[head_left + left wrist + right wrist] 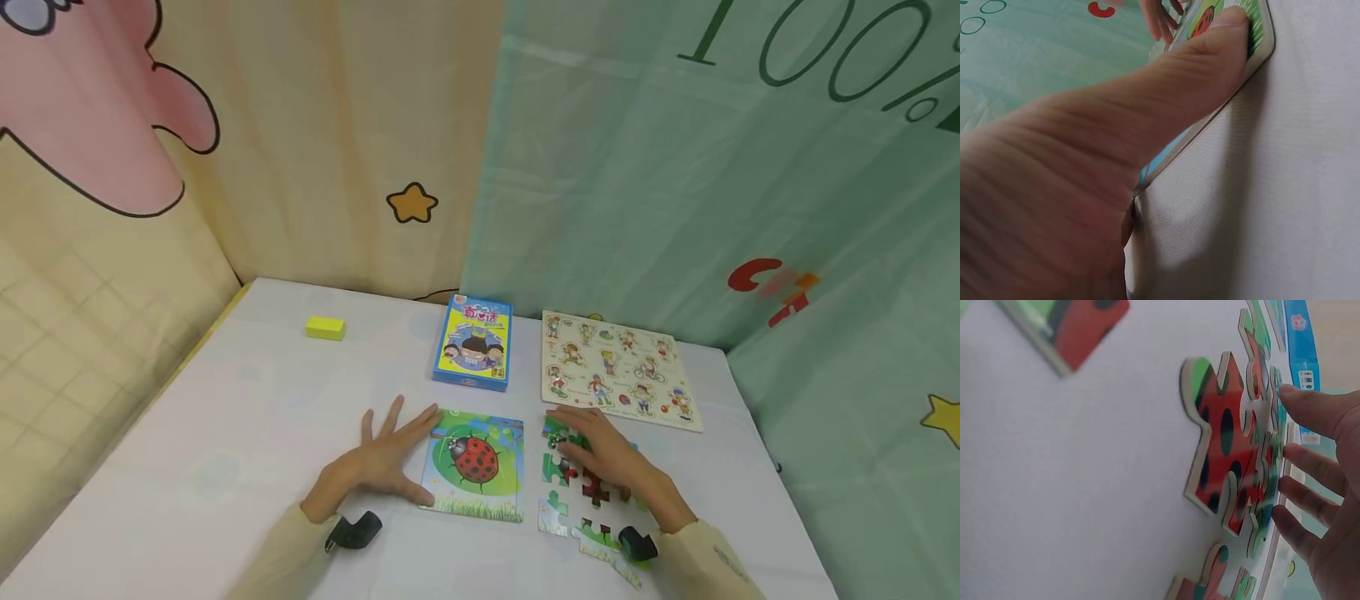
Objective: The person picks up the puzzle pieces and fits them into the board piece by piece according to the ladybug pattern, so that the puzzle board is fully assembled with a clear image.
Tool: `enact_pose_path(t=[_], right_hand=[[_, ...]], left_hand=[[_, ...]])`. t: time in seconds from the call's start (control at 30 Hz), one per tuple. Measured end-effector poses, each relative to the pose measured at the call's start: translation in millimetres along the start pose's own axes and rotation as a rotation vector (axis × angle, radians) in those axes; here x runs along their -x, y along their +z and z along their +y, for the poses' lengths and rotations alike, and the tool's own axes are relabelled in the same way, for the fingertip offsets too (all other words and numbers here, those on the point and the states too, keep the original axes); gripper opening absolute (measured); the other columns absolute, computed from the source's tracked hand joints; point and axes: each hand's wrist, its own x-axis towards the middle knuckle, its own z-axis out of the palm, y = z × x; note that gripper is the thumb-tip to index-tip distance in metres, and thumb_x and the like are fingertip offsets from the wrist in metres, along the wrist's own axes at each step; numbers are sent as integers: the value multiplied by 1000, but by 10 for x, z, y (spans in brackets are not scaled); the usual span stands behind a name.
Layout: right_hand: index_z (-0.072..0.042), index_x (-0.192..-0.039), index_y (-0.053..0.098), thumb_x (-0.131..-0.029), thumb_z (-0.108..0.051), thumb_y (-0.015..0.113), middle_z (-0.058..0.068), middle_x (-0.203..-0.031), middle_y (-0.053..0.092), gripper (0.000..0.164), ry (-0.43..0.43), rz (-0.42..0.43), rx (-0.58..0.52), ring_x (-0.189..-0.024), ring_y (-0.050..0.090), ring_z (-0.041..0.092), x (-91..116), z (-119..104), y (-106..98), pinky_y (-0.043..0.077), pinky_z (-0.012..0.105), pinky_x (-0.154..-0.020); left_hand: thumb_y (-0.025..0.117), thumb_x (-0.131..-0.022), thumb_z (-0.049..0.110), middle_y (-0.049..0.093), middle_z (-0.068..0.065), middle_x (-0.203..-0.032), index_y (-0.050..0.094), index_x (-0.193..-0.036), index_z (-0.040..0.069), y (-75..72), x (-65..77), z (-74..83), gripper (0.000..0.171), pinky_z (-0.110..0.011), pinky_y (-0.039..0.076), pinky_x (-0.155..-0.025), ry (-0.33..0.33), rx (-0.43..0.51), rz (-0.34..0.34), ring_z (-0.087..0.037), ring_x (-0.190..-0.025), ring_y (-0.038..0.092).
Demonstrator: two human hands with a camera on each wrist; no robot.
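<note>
A ladybug picture board (476, 462) lies flat on the table, red beetle on green, with grass along its near edge. My left hand (390, 458) is spread at its left side, thumb on the near-left corner and index fingertip at the far-left corner. The left wrist view shows that thumb (1225, 31) resting on the grass corner. To the right of the board, my right hand (607, 446) reaches over loose jigsaw pieces (552, 517), fingers nearly straight. Seen from the right wrist, its fingertips touch or hover at the far pieces, beyond a red spotted piece (1225, 444).
Behind the ladybug board stands a blue and yellow card box (472, 343). A cream board with small figures (615, 367) lies at the back right, close behind the pieces. One yellow block (326, 327) sits at the back left. Curtains (600, 167) hang behind the table.
</note>
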Motion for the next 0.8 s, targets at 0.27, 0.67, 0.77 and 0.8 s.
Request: enact_pose_path(t=[0.27, 0.67, 0.77, 0.8], right_hand=[[-16, -138, 60, -93, -23, 72, 6, -144, 58, 47, 19, 0, 22, -131, 52, 31, -76, -19, -41, 43, 56, -108], [-12, -126, 69, -92, -15, 73, 9, -136, 63, 34, 24, 5, 39, -124, 58, 31, -119, -36, -27, 47, 53, -104], [-11, -124, 70, -92, -14, 73, 8, -134, 63, 33, 0, 2, 35, -122, 58, 30, -138, -22, -27, 48, 53, -104], [-12, -124, 71, -92, -15, 73, 8, -133, 63, 32, -5, -1, 33, -122, 58, 30, -149, -21, -30, 48, 53, -103]], left_hand=[[88, -63, 60, 15, 0, -169, 25, -160, 22, -20, -20, 3, 122, -77, -16, -109, -4, -23, 5, -47, -152, -15], [90, -62, 57, 15, 0, -169, 25, -160, 22, -35, 1, 40, 122, -75, -18, -109, -5, 15, 0, -46, -152, -16], [90, -62, 56, 16, -1, -169, 26, -160, 21, -51, 10, 46, 122, -76, -18, -109, -7, 18, 3, -46, -152, -15], [90, -62, 56, 16, -1, -169, 26, -160, 21, -57, 12, 47, 122, -76, -18, -109, -8, 18, 6, -46, -152, -15]])
